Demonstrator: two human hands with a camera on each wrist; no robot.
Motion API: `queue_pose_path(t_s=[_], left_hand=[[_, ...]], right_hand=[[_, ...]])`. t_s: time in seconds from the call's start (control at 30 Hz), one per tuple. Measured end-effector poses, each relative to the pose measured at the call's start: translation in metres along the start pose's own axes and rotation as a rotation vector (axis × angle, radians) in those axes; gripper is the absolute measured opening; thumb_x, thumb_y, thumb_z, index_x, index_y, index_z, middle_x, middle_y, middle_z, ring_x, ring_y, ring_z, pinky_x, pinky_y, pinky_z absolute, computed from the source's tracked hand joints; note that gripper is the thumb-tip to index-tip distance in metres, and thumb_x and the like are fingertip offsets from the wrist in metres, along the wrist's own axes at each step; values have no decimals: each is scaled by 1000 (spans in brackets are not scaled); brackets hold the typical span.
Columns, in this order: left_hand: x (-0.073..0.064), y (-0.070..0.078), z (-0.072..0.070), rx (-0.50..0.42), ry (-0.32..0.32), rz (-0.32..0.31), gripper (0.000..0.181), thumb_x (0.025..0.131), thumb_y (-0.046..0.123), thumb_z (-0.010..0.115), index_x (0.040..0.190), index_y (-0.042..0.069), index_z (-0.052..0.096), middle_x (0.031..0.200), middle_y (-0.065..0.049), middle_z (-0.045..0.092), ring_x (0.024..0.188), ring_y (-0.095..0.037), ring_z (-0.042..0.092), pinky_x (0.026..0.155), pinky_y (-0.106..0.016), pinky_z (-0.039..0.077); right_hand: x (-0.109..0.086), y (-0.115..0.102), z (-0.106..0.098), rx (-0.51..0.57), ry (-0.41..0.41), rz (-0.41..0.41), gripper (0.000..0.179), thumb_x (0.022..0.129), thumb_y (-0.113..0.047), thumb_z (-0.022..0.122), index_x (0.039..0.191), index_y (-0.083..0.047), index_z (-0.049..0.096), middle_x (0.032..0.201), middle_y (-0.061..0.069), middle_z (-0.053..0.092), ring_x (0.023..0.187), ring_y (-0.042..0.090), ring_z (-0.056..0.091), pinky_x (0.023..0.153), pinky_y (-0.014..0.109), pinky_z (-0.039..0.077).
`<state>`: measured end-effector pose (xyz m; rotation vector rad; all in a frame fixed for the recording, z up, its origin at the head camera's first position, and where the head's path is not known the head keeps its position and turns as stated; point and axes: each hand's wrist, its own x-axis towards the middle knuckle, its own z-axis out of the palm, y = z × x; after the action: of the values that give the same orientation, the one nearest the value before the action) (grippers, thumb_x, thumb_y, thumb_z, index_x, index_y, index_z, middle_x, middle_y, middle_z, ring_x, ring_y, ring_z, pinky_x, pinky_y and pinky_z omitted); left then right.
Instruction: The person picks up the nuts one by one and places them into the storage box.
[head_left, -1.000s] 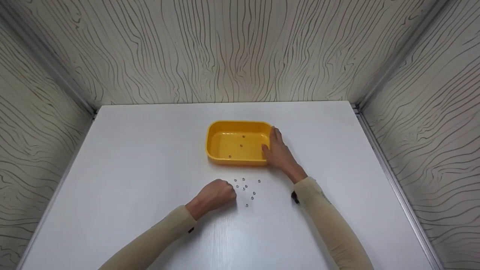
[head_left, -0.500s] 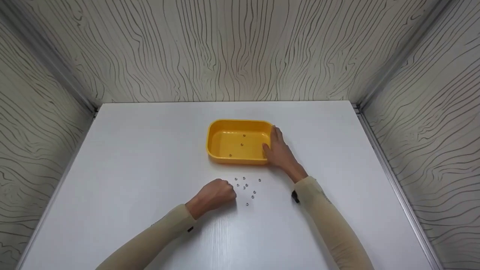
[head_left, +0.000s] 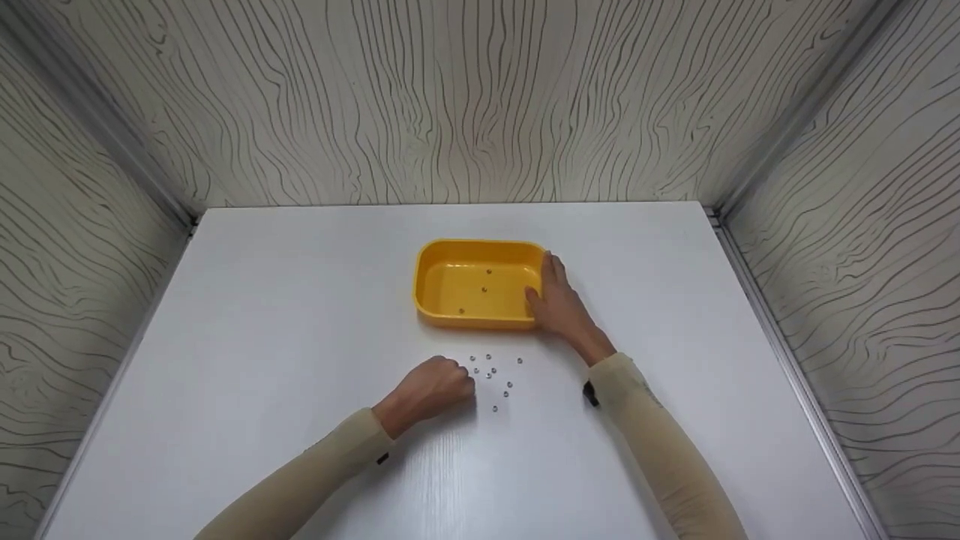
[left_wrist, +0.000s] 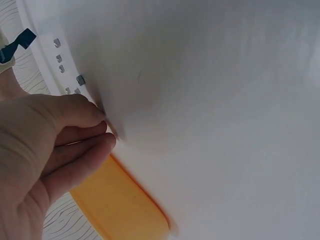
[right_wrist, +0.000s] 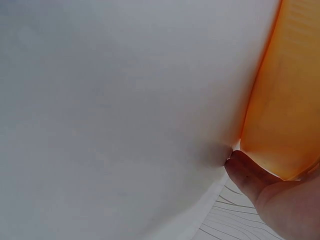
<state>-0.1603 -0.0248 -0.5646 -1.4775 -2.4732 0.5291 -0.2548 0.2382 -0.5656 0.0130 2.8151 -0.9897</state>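
Observation:
A yellow plastic tray (head_left: 480, 324) stands on the white table with several small silvery metal nuts (head_left: 484, 289) on its floor. My right hand (head_left: 562, 306) holds the tray's right end, thumb over the rim inside and fingers along the outer wall. In front of the tray more loose nuts (head_left: 489, 376) lie scattered on the table. Just left of them is my left hand (head_left: 431, 390), its fingers curled. The left wrist view has the thumb and fingertips (left_wrist: 109, 142) drawn together low over the table near some nuts (left_wrist: 81, 80); nothing shows between them.
The white tabletop (head_left: 285, 315) stretches to both sides of the tray. Wood-patterned panels (head_left: 450, 97) rise behind it and at the left and right, with grey metal rails (head_left: 795, 382) along the side edges.
Both hands keep nearly the same places, the left one shifting only very slightly right. The tray and the nuts stay where they were; the view itself moves slightly.

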Motion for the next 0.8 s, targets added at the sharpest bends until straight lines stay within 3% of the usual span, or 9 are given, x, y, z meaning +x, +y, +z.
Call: queue_pose_path(t_s=[0.23, 0.53, 0.8], left_hand=[[1, 0, 2, 14, 67, 12, 14, 89, 10, 79, 88, 23, 84, 74, 8, 77, 58, -7, 63, 57, -21, 57], [-3, -4, 4, 25, 102, 32, 18, 86, 9, 80, 77, 25, 80, 69, 10, 74, 54, -7, 53, 52, -23, 52], [-8, -7, 7, 41, 167, 37, 18, 86, 2, 78, 84, 20, 80, 73, 6, 72, 54, -6, 54, 48, -21, 54]], right_hand=[[1, 1, 0, -1, -9, 7, 85, 110, -36, 45, 169, -10, -10, 178, 17, -2, 156, 41, 37, 132, 55, 28], [1, 1, -1, 26, -6, -16, 84, 110, -34, 47, 169, -8, -7, 178, 17, 1, 148, 39, 46, 128, 56, 36], [1, 2, 0, 20, -10, -10, 84, 110, -35, 46, 169, -9, -9, 178, 17, 2, 147, 38, 47, 129, 55, 35]])
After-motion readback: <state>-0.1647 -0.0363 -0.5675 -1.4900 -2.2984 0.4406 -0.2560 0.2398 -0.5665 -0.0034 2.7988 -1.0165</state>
